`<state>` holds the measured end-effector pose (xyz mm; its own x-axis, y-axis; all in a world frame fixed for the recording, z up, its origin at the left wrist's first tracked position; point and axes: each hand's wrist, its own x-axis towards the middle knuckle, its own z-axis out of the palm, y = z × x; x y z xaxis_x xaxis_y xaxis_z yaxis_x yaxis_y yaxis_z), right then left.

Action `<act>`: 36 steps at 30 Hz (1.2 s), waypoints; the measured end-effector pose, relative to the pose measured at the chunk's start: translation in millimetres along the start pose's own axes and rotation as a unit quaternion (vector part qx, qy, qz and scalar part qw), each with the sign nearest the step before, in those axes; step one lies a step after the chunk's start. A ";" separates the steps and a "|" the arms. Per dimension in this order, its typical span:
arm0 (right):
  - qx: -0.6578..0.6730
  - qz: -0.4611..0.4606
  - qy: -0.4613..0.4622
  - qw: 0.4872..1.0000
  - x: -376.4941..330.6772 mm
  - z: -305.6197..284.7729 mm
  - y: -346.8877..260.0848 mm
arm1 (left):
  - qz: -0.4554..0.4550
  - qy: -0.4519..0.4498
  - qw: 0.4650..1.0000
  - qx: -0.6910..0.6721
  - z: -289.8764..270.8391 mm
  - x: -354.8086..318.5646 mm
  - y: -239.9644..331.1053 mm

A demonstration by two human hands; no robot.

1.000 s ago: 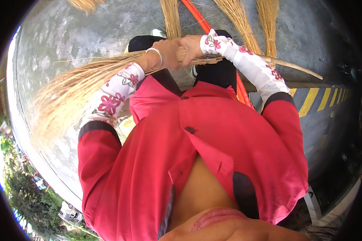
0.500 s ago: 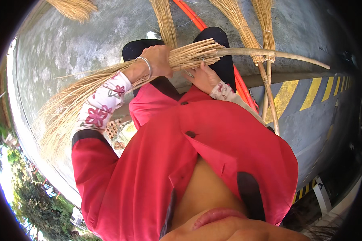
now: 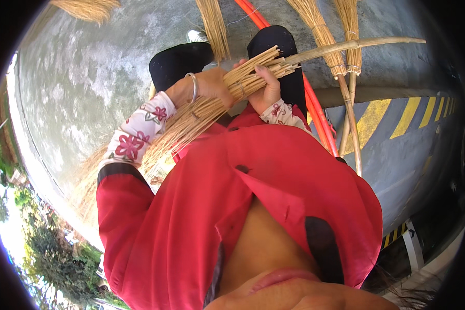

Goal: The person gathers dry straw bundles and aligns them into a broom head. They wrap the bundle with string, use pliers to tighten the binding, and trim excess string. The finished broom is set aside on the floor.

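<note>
A broom of straw-coloured stalks lies aslant across my lap, its loose fanned end low at the left. The stalks' cut ends stick out at the right, beside a long, slightly curved wooden handle. My left hand, with a silvery bangle on the wrist, is closed round the middle of the bundle. Close to the cut ends, my right hand grips the stalks, thumb on top and fingers partly hidden behind. A thin tie seems to circle the stalks between the hands. Both wrists wear white flowered cuffs.
Two finished brooms lie crossed at the right on the concrete floor, near a yellow-and-grey striped kerb. Bright orange poles run past my knee. More broom heads lie at the far side.
The bundle has tilted more steeply, its cut ends and the handle rising. My right hand has moved from beneath the bundle to wrap round the stalks. My left hand has shifted slightly toward it.
</note>
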<state>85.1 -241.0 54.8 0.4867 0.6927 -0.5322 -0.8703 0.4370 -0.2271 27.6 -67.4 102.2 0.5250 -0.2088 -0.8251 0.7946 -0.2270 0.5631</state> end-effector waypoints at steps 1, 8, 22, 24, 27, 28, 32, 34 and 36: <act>0.014 0.007 0.004 1.000 0.9 4.4 -0.2 | -0.001 -0.009 1.000 -0.009 -2.6 -0.1 0.4; -0.028 -0.034 0.026 0.999 9.9 17.6 -5.1 | 0.020 0.005 1.000 0.018 -10.7 -0.5 7.2; 0.022 -0.065 -0.080 0.994 41.6 10.9 -5.9 | 0.011 0.150 0.969 0.194 -1.0 -23.2 45.7; 0.042 -0.061 -0.131 0.989 36.3 9.1 -6.6 | 0.017 0.169 0.955 0.245 2.2 -29.0 48.5; 0.009 -0.078 0.005 0.997 29.6 -2.2 -3.0 | 0.025 0.193 0.930 0.313 7.9 -27.1 42.4; -0.018 -0.084 0.042 0.995 25.6 -7.8 -3.3 | 0.037 0.200 0.920 0.336 13.0 -25.4 37.1; -0.067 -0.049 -0.014 0.996 7.7 -21.0 -8.1 | 0.118 0.354 0.852 0.367 51.5 -13.1 15.2; -0.066 -0.054 0.090 0.992 -2.1 -19.6 -8.8 | 0.145 0.438 0.796 0.393 72.5 -7.6 6.7; -0.068 -0.104 0.137 0.983 -7.7 -13.7 -3.4 | 0.137 0.442 0.777 0.427 80.0 -1.2 1.4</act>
<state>83.3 -255.7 48.5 0.6322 0.4087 -0.6582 -0.7658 0.4584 -0.4510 3.8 -143.6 107.7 0.9431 0.2882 -0.1658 0.3218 -0.9167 0.2369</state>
